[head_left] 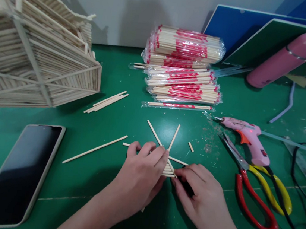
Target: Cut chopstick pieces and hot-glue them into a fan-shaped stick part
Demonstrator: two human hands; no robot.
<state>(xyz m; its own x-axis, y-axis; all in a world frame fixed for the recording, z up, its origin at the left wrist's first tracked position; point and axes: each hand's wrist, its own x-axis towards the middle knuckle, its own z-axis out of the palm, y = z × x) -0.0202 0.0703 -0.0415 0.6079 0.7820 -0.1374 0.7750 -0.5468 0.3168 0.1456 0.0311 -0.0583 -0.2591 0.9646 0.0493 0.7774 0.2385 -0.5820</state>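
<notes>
Upper left of the frame: big glued stick model [37, 50], cut off by the edge. Lower left, dark phone [18, 173] flat on the green table [73, 201]. Right of the model, a small loose pile of sticks [106, 102]; below it one long stick [94, 149] lying alone.

Centre bottom: left hand [139, 174], fingers curled down and pressing on the short sticks [168, 172], which sit between both hands with two longer ones fanning up-frame. Right hand [201, 196] touches the same stack at its right end, thumb and forefinger closed to a pinch.

Step, as judged: squaring up a small flat stack of cut sticks. Keeping it even calls for steady pressure from both sides so the ends stay flush.

Above centre, wrapped chopstick packs [184, 64]. Right: pink glue gun [247, 136], red-and-yellow scissors [256, 188], pink bottle [287, 59] upper right.

Hidden: left thumb, most of the stack under the fingers, any glue on it. Far right edge dark, small items there unclear.
</notes>
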